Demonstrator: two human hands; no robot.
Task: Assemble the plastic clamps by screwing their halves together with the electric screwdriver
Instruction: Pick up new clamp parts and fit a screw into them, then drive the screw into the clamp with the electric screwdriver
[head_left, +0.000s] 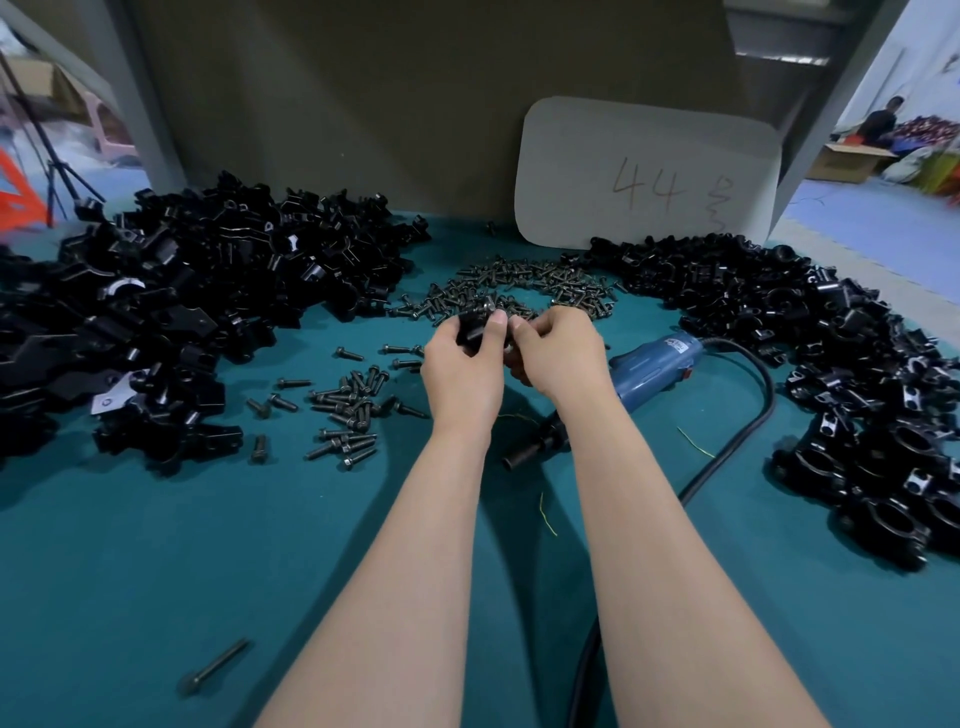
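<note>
Open teal mat (130, 582) in the near left; a left clamp pile (171, 291), right clamp pile (831, 364), screw heap (524, 283), loose screws (348, 410), screwdriver (649, 364) and its cable (769, 389) hem the middle

The person's left hand (462, 364) and right hand (558, 358) are bare, nails short; back from the fingers, bare forearms (415, 545).

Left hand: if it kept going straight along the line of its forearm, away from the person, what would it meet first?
Probably the far pile of screws, just beyond the black clamp that the left hand grips, though depth is unclear.
</note>
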